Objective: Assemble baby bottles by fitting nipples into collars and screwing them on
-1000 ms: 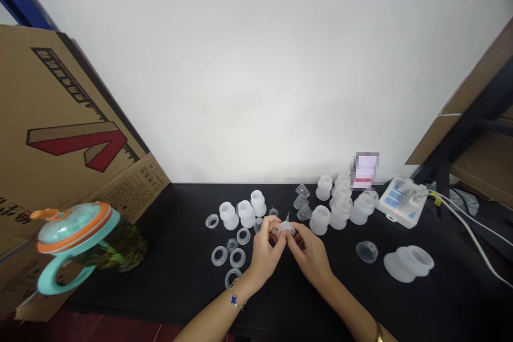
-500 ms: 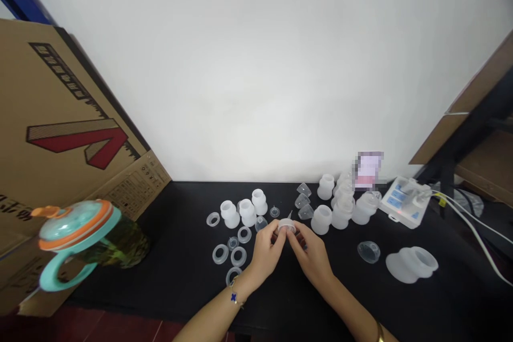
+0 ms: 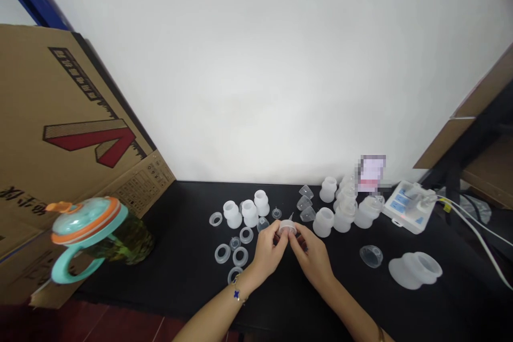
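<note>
My left hand and my right hand meet at the middle of the table. Between their fingertips they pinch a whitish bottle ring, and a thin pointed clear tip sticks up behind it. The thumbs press on its near side; the fingers hide much of its underside. Left of my hands lie loose translucent rings and a small clear nipple-like piece. Another such piece is just beyond my fingers. White open-necked bottles stand behind the rings.
More bottles cluster at the back right beside clear domed caps. One bottle lies on its side near a clear cap. A power strip with cables sits far right. At left are a teal-lidded jug and a cardboard box.
The camera view has shifted slightly, so the surroundings appear a little farther right. Both hands keep hold of the bottle ring in nearly the same pose.
</note>
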Demonstrator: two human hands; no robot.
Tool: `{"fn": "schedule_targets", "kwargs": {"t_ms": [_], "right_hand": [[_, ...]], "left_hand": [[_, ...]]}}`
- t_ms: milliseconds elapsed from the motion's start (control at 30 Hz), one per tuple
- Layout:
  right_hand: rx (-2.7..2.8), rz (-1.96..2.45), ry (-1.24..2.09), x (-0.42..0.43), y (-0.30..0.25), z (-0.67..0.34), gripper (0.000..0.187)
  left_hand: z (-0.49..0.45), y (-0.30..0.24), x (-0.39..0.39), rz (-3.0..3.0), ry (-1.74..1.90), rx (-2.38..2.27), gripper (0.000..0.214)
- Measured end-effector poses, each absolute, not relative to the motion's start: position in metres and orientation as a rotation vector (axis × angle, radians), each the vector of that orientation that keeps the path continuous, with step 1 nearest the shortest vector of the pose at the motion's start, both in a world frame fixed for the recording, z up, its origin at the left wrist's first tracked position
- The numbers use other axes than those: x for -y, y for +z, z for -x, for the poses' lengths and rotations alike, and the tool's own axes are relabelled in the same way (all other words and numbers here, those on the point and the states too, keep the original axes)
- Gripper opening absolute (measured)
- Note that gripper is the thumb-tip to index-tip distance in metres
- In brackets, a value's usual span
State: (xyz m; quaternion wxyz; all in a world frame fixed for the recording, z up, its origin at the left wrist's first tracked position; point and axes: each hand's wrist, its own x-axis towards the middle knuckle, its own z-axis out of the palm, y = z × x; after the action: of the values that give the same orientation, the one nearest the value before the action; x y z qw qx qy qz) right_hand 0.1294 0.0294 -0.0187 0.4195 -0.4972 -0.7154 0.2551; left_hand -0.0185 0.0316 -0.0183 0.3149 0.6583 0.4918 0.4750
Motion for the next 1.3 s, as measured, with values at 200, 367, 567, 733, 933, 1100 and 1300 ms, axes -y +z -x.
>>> {"fn": "schedule_targets", "kwargs": {"t_ms": [200, 367, 567, 733, 933, 1100, 1300], "right_hand": [[1.801, 1.246, 0.667, -0.0318, -0.0197, -0.1304, 0.030], [1.804, 1.256, 0.652, -0.0316, -0.0189, -0.1317, 0.030], [1.822, 1.258, 0.649, -0.0297, -0.0168, -0.1336, 0.029], [1.838, 1.236, 0.638, -0.0278, -0.0171, -0.1342, 0.028], [1.856, 1.236, 0.662, -0.0259, -0.0147, -0.1342, 0.025], [1.867, 1.254, 0.664, -0.0262, -0.0116, -0.1344, 0.026], [1.870, 1.272, 0.667, -0.0273, -0.0140, -0.1348, 0.028]], "left_hand": [[0.0179, -0.0190, -0.0304, -1.730, 1.223, -1.311, 0.026], [0.0184, -0.0225, -0.0298, -1.700, 1.233, -1.306, 0.029], [0.0190, -0.0228, -0.0293, -1.678, 1.167, -1.305, 0.030], [0.0197, -0.0220, -0.0272, -1.678, 1.146, -1.296, 0.030], [0.0202, -0.0174, -0.0248, -1.662, 1.133, -1.290, 0.029], [0.0190, -0.0139, -0.0247, -1.651, 1.148, -1.292, 0.032], [0.0190, -0.0181, -0.0267, -1.622, 1.134, -1.299, 0.032]]}}
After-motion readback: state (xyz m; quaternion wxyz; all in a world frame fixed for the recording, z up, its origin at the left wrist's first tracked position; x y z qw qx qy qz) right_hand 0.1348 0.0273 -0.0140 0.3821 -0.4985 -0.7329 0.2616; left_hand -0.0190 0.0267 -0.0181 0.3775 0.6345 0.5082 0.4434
